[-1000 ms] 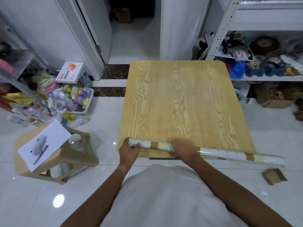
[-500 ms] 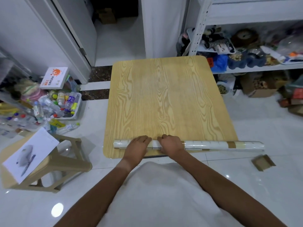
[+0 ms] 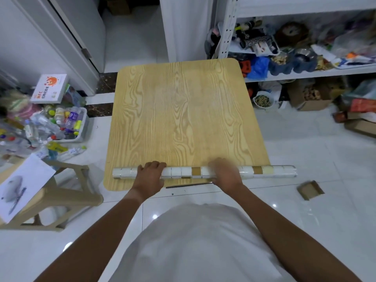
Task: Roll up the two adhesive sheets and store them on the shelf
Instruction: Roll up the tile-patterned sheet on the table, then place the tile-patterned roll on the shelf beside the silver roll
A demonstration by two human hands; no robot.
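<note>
A: Where's our roll point(image 3: 203, 172)?
B: Lower centre, lying left-to-right along the tabletop point(image 3: 183, 110) near edge; left hand point(image 3: 150, 174) and right hand point(image 3: 224, 173) curl fingers over it.
A: Shelf point(image 3: 305, 73)?
B: Upper right, nearer our right.

Roll point(image 3: 203, 171) lies across near edge of bench point(image 3: 183, 110), its right end overhanging. Left hand point(image 3: 149, 176) & right hand point(image 3: 224, 174) on it. Stool point(image 3: 61, 190) left of bench, shelf point(image 3: 305, 72) behind-right.
</note>
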